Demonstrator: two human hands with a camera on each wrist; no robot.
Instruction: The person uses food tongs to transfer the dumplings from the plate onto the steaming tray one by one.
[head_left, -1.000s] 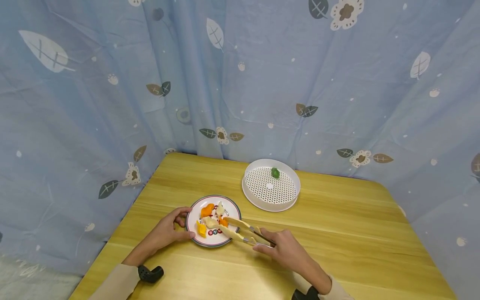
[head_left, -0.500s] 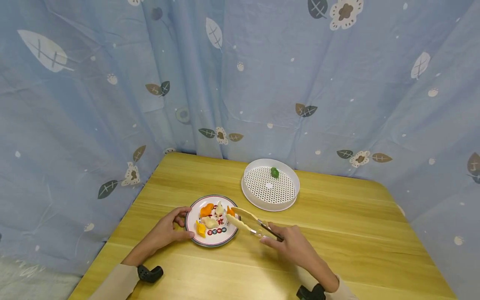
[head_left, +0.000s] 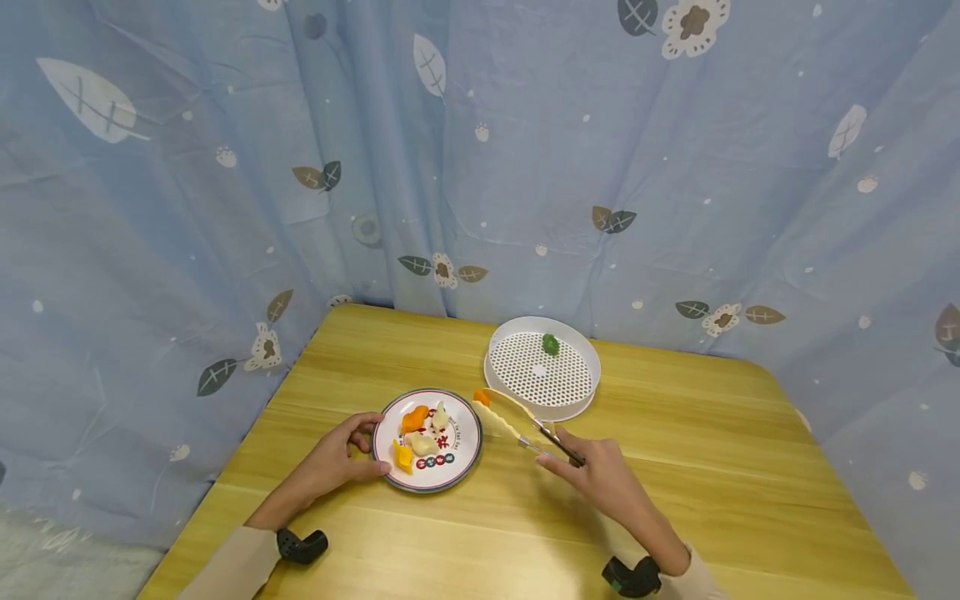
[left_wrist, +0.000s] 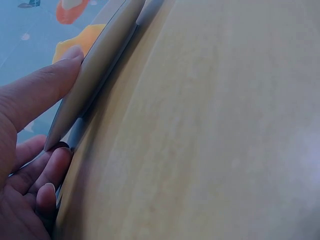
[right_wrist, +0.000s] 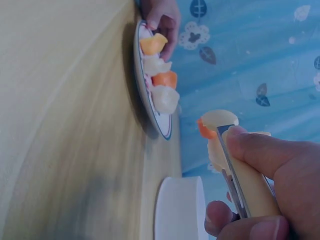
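Note:
At the left rim of a white plate (head_left: 463, 457) my left hand (head_left: 333, 458) holds on, thumb over the edge and fingers curled at its side. On the plate lie several dumpling-shaped pieces: an orange one (head_left: 414, 419), a yellow one (head_left: 402, 457), and pale ones (head_left: 422, 445). My right hand (head_left: 606, 481) grips cream-tipped tongs (head_left: 497, 422) between thumb and fingers. Pinched in their tips is another orange dumpling-shaped piece (head_left: 481, 397), held just off the plate's right edge. In the right wrist view, the tips (right_wrist: 219, 119) partly hide that orange piece (right_wrist: 205, 130).
Behind the tongs stands a round white steamer basket (head_left: 542, 409) with a perforated floor. A small green piece (head_left: 551, 344) lies inside it. The wooden table (head_left: 712, 467) extends to the right, and a blue patterned curtain (head_left: 525, 150) hangs behind.
The tongs have lifted the orange dumpling-shaped piece off the plate and carried it right and away from me, toward the basket. My left hand has stayed on the plate.

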